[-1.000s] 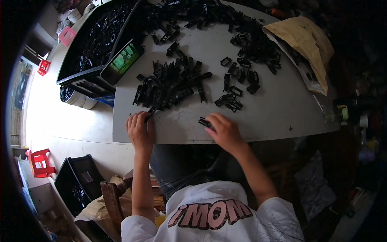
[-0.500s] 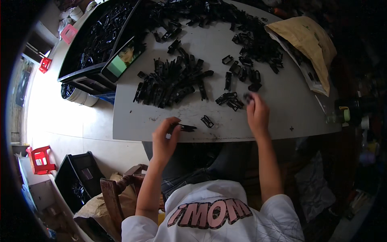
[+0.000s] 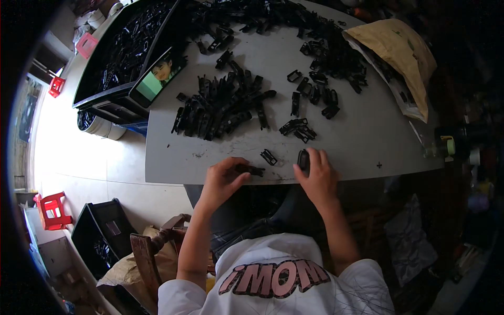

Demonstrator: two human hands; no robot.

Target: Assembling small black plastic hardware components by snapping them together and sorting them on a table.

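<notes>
Head view. Left hand (image 3: 223, 181) is holding a long black piece (image 3: 255, 170) just above or on the near edge of the surface (image 3: 357, 136); right hand (image 3: 319, 178) is pinching a short black piece (image 3: 303, 159) upright. A loose black frame (image 3: 269, 157) is lying between them, touching neither hand.

Risks, as judged: the long piece is sitting so close to the edge that a slack hold could be sending it into the lap. The frame is lying in the gap, so either hand moving inward could be knocking it askew. The short piece is offering little to hold, so an uneven pinch could be letting it twist. A wide reach could be disturbing the heap of black pieces (image 3: 220, 107) beyond.

Pose: both forearms are rising from below, angling slightly inward. Left grip is closing round its piece, fingers curling over, thumb lying nearer the body; pressure not telling. Right grip is clamping its piece between thumb and fingers, back of the hand facing up.
</notes>
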